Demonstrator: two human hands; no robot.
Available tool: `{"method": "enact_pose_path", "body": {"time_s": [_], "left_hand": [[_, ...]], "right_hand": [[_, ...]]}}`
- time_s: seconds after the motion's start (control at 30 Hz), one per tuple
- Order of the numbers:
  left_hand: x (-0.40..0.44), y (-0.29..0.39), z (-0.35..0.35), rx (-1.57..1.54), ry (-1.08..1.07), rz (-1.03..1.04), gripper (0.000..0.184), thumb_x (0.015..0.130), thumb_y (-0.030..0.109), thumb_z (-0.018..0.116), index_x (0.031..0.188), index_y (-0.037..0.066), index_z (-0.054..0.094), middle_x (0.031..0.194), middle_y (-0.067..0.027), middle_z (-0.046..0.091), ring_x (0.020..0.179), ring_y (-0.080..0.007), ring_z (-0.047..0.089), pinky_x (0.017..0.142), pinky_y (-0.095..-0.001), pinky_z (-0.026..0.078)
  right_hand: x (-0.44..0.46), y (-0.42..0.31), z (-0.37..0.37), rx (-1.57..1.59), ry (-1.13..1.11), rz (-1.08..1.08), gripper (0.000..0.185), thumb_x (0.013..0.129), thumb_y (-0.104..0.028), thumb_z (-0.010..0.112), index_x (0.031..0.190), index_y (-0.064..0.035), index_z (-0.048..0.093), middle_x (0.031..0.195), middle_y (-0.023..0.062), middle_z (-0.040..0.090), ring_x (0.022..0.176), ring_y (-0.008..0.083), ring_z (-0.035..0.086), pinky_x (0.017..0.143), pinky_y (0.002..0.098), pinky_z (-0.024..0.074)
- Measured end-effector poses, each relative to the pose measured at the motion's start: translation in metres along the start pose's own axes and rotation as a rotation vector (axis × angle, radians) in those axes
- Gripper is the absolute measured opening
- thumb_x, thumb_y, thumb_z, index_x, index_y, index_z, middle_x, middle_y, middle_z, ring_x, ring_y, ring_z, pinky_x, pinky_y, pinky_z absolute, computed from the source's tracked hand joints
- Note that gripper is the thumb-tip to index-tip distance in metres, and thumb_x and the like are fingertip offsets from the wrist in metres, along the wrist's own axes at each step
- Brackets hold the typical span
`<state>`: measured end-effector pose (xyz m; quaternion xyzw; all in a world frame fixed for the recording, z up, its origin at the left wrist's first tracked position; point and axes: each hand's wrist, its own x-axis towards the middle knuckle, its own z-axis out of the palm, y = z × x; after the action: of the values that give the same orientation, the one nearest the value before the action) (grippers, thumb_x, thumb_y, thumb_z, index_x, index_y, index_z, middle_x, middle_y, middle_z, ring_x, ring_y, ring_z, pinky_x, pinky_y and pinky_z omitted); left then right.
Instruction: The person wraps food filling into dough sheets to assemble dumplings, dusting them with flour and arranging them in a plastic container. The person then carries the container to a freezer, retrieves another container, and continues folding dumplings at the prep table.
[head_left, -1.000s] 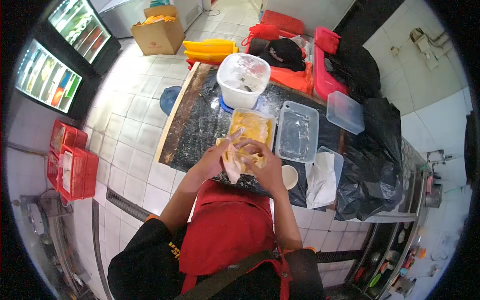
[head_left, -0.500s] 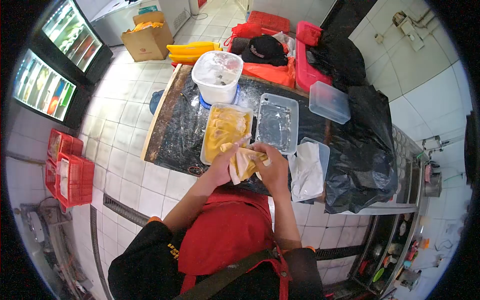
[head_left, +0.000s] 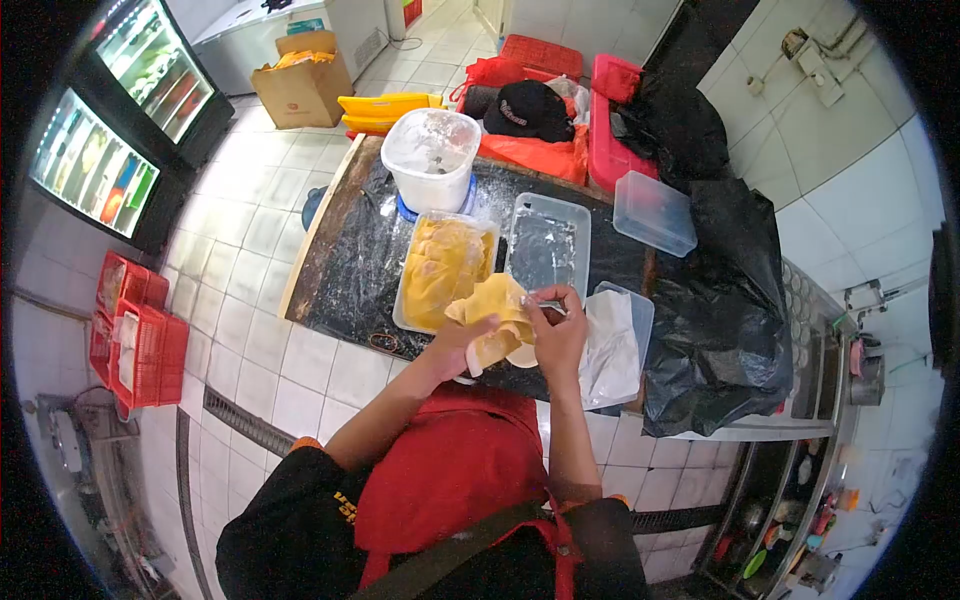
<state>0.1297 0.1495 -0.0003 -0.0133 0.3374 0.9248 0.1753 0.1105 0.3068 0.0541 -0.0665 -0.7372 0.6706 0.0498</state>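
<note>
Between my hands, above the table's near edge, is a stack of thin yellow wrappers (head_left: pixel 492 303), partly fanned out and folded. My left hand (head_left: pixel 460 347) holds it from the lower left. My right hand (head_left: pixel 560 335) pinches its right edge. Just beyond my left hand, a clear tub (head_left: pixel 401 300) holds yellow folded pieces (head_left: pixel 445 265). A small pale bowl (head_left: pixel 522 357) is partly hidden behind the wrappers. To the right of the tub lies an empty clear container (head_left: pixel 548 243).
A white bucket (head_left: pixel 432 160) with white powder stands at the table's back. Farther right are a clear lid (head_left: pixel 654 213), a white sheet (head_left: pixel 610 345) on a clear container and black plastic (head_left: pixel 720 320). Red baskets (head_left: pixel 150 350) stand on the floor left.
The wrappers have come away from above the tub toward me and to the right, and are now spread wider. My right hand has shifted to their right edge. The view has turned slightly.
</note>
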Motion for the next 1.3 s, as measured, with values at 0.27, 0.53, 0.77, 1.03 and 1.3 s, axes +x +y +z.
{"method": "enact_pose_path", "body": {"time_s": [0.27,0.53,0.77,1.03,1.3], "left_hand": [[-0.006,0.014,-0.001,0.101,0.135,-0.187,0.038,0.090,0.017,0.069,0.123,0.003,0.056,0.111,-0.0083,0.066,0.099,-0.0198,0.067,0.084,-0.0334,0.057],[-0.015,0.023,-0.037,0.068,0.325,-0.013,0.036,0.086,0.012,0.072,0.117,0.001,0.059,0.107,-0.0082,0.066,0.095,-0.0202,0.068,0.081,-0.0355,0.058],[-0.036,0.038,-0.015,0.472,0.460,0.061,0.032,0.082,0.008,0.076,0.110,0.000,0.064,0.101,-0.0068,0.069,0.090,-0.0164,0.068,0.079,-0.0310,0.056],[-0.049,0.041,0.009,0.562,0.388,0.135,0.035,0.082,0.007,0.076,0.113,-0.001,0.063,0.103,-0.0068,0.069,0.090,-0.0142,0.067,0.078,-0.0291,0.055],[-0.057,0.052,-0.013,0.532,0.417,0.023,0.036,0.082,0.011,0.076,0.114,-0.002,0.063,0.102,-0.0066,0.070,0.088,-0.0132,0.067,0.077,-0.0280,0.055]], "right_hand": [[-0.017,0.028,-0.012,-0.186,0.017,-0.110,0.021,0.080,-0.011,0.076,0.095,-0.0053,0.063,0.086,0.0039,0.068,0.073,0.0119,0.064,0.066,0.0264,0.0506],[-0.047,0.099,-0.029,-1.023,0.038,-0.289,0.035,0.089,-0.035,0.066,0.115,-0.0113,0.067,0.141,0.0197,0.046,0.128,0.0369,0.044,0.106,0.0484,0.0352],[-0.050,0.082,-0.017,-0.746,-0.120,-0.112,0.037,0.094,-0.042,0.055,0.116,-0.0174,0.070,0.157,0.0201,0.023,0.144,0.0440,0.020,0.115,0.0534,0.0178],[-0.039,0.019,0.018,-0.663,-0.328,-0.561,0.035,0.094,-0.027,0.059,0.123,-0.0091,0.065,0.156,0.0216,0.026,0.144,0.0408,0.024,0.115,0.0476,0.0211],[-0.051,0.025,0.039,-0.233,-0.263,-0.159,0.031,0.085,-0.008,0.070,0.116,-0.0064,0.066,0.099,0.0109,0.069,0.091,0.0245,0.067,0.082,0.0343,0.0521]]}}
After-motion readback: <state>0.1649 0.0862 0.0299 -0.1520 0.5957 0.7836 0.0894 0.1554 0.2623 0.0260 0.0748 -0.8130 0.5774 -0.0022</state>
